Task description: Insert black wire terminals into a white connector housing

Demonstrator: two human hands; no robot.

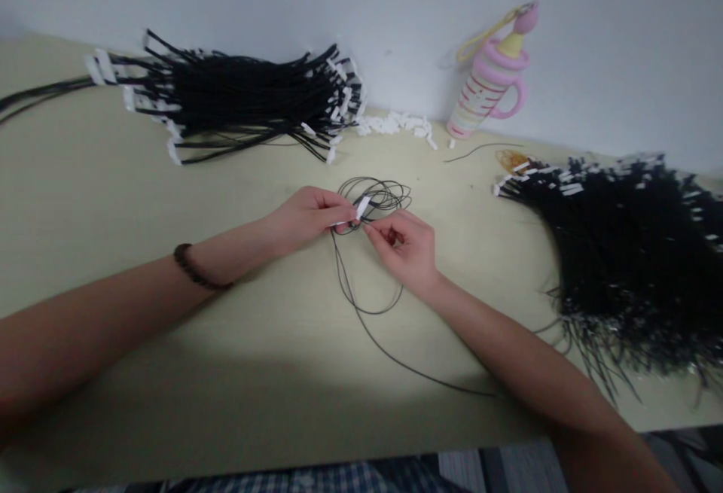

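Observation:
Near the middle of the table, my left hand [316, 216] pinches a small white connector [362, 208] between thumb and fingers. Thin black wire [389, 193] lies in loose loops just beyond it, and a long strand trails toward the front right, passing under my right forearm. Close beside the connector, my right hand [405, 246] has thumb and forefinger pressed together on the black wire. Exactly how the wire meets the connector is hidden by my fingertips.
A bundle of black cables [242, 94] with white ends lies at the back left. Loose white connectors [395, 124] are scattered by the wall, left of a pink cup [486, 86]. Yellowish rubber bands [511, 160] lie near a large pile of black wires [626, 244] at right.

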